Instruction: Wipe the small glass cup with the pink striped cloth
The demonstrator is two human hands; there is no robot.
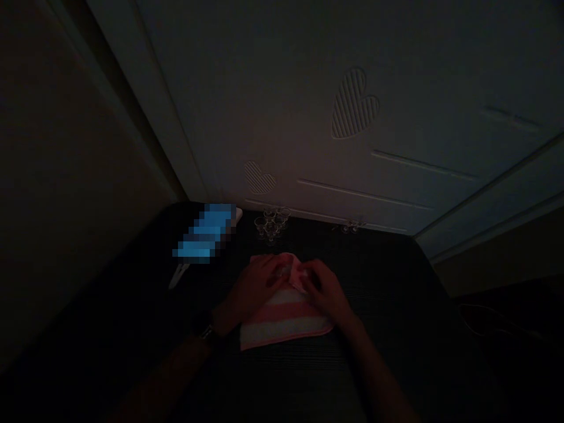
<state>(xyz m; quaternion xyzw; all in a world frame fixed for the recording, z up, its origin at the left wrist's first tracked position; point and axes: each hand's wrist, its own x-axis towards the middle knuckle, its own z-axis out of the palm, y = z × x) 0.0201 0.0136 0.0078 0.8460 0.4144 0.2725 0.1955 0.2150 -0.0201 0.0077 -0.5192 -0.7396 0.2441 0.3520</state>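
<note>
The scene is very dim. A pink and white striped cloth (286,314) lies on the dark table, its far part bunched up. My left hand (259,282), with a dark band at the wrist, rests on the cloth's far left part, fingers curled round a small clear object (282,271), perhaps glass. My right hand (324,285) has its fingers bent over a folded part of the cloth at the far right. Whether anything lies under the right fingers is hidden.
Several small clear glasses (271,224) stand close together beyond the cloth. More clear items (350,227) lie farther right by the white panel (286,117) with raised hearts. A lit, pixelated screen (205,235) is at the left, on the dark table (388,282).
</note>
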